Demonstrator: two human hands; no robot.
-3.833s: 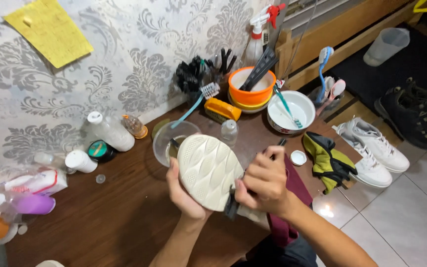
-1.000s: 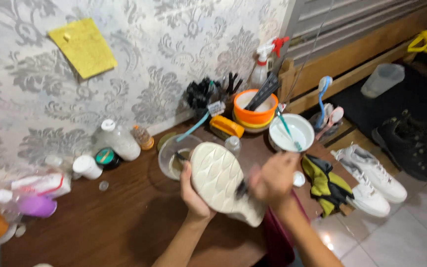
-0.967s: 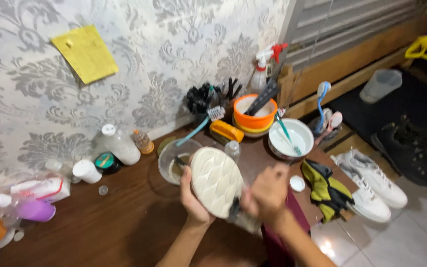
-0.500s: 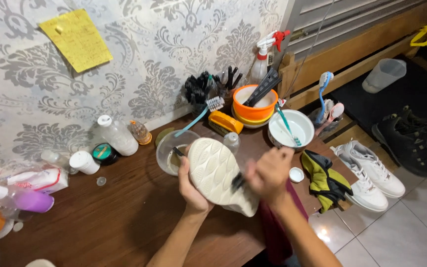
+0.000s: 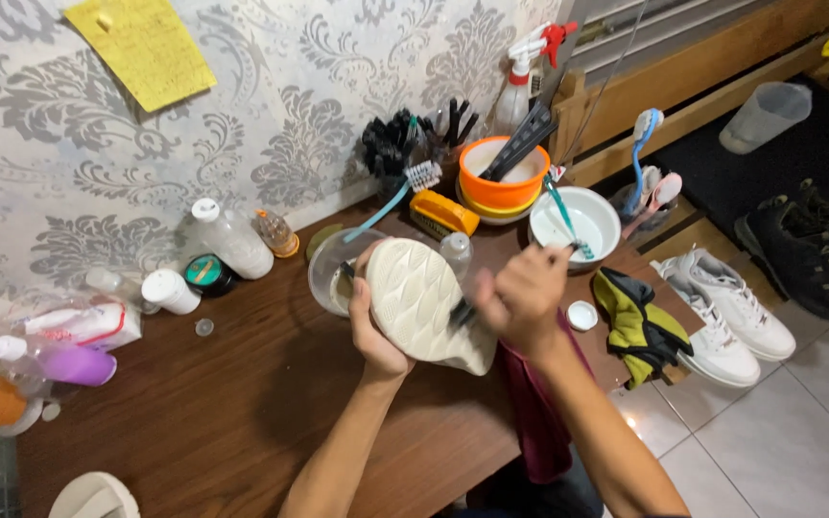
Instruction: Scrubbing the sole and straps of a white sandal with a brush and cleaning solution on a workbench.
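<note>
My left hand (image 5: 374,331) grips a shoe with its cream patterned sole (image 5: 421,299) turned up, held above the brown wooden table (image 5: 194,412). My right hand (image 5: 522,297) is closed around a small dark brush (image 5: 461,313) whose tip touches the sole's right edge. The hand is slightly blurred. The shoe's upper is hidden beneath the sole.
Behind the shoe stand a clear glass bowl (image 5: 326,278), an orange bowl (image 5: 501,177), a white bowl (image 5: 576,221), brushes, bottles (image 5: 232,238) and a spray bottle (image 5: 520,82). A yellow-and-black glove (image 5: 640,321) and maroon cloth (image 5: 534,412) lie on the right. White sneakers (image 5: 731,312) and black shoes (image 5: 813,249) sit on the tiled floor.
My right hand keeps shifting back and forth with the brush along the sole's right edge. The shoe stays in my left hand, tilting slightly.
</note>
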